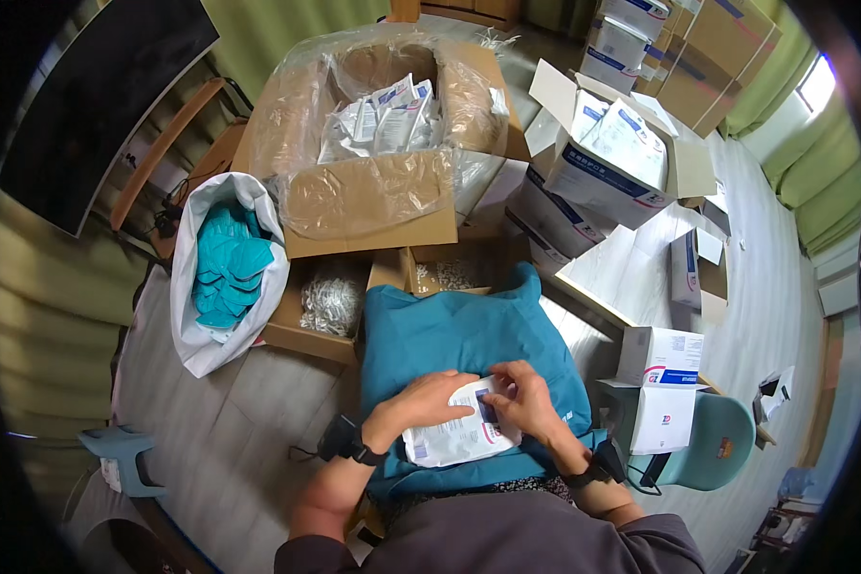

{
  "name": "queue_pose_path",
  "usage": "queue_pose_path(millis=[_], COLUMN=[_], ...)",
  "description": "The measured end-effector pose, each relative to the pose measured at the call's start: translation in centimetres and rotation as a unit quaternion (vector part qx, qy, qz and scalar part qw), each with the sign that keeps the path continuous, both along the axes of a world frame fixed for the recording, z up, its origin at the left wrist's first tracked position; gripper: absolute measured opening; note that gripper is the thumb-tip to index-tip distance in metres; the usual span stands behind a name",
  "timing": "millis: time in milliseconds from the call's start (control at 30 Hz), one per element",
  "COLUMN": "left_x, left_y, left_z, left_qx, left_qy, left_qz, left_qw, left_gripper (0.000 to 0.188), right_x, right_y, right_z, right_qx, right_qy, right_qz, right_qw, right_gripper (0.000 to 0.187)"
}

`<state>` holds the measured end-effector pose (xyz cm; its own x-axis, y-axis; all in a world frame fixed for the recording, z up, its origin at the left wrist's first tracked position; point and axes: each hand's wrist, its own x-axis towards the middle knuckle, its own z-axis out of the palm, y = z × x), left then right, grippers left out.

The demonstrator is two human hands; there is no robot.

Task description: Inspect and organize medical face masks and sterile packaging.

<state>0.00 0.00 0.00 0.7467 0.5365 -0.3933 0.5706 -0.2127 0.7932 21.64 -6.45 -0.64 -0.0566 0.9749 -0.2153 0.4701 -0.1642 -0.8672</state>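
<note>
A white packet (450, 442) with blue and pink print lies over my lap on a teal cloth (459, 335). My left hand (421, 402) rests along the packet's upper left edge, fingers bent over it. At the upper right corner, my right hand (526, 400) pinches the packet's edge with thumb and fingers. Beyond the cloth, a large carton (373, 196) lined with clear plastic holds several similar white packets (383, 120). To the left, a white sack (201, 349) is filled with folded teal face masks (228, 263).
Behind the cloth stands a small carton of shiny metallic strips (331, 304). An open white-and-blue box (598, 172) of packets sits at the far right. A teal stool (722, 445) bears a white box (660, 356). Grey stool (120, 457) at left; stacked cartons (717, 57) at back.
</note>
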Motion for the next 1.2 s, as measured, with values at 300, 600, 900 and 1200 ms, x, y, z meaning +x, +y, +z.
queue_pose_path(millis=[300,600,900,1200], left_x=[0.2,0.9,3.1,-0.5], left_y=[-4.1,-3.5,-6.9,-9.2], left_z=[-0.2,1.7,4.1,9.0], left_qx=[0.169,0.142,0.386,-0.136], left_qy=[-0.164,-0.179,-0.273,-0.468], left_qz=[0.231,0.311,0.246,0.240], left_qw=[0.944,0.923,0.846,0.839], left_gripper=[0.028,0.009,0.013,0.012], right_x=[-0.1,-2.1,-3.3,-1.5], right_y=[0.8,1.5,2.7,1.4], right_z=[1.0,2.0,-0.6,-0.9], right_qx=[0.020,-0.032,-0.100,-0.014], right_qy=[0.011,0.237,0.189,0.009], right_qz=[-0.006,-0.061,-0.116,-0.128], right_qw=[1.000,0.969,0.970,0.992], right_gripper=[0.025,0.016,0.024,0.019])
